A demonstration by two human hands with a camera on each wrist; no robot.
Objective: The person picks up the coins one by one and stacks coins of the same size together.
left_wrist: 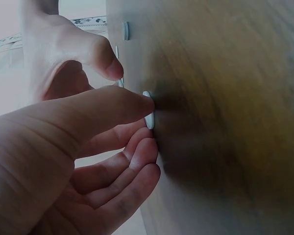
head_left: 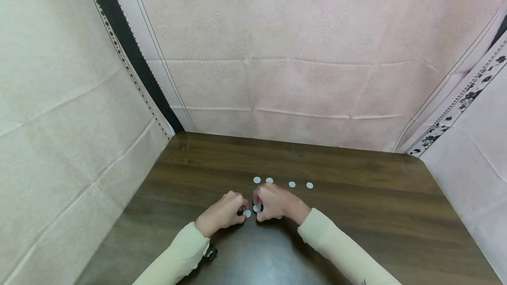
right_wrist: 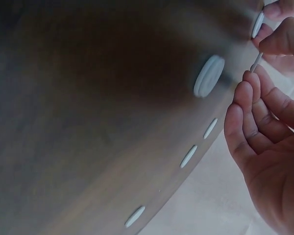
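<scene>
My left hand (head_left: 222, 214) pinches a thin white disc (head_left: 247, 213) between thumb and fingers, down at the wooden tabletop. Just to its right, my right hand (head_left: 276, 200) pinches a second white disc (head_left: 256, 208), seen nearly edge-on in the right wrist view. The two hands face each other with a narrow gap between the discs. A small stack of white discs (right_wrist: 209, 77) sits on the table near the right palm; in the head view the right hand mostly covers it.
Beyond the hands, several white discs lie in a loose row, among them a leftmost disc (head_left: 257, 180) and a rightmost disc (head_left: 310, 185). The brown wooden table (head_left: 376, 206) ends at pale cloth hangings (head_left: 301, 56) at the back and on both sides.
</scene>
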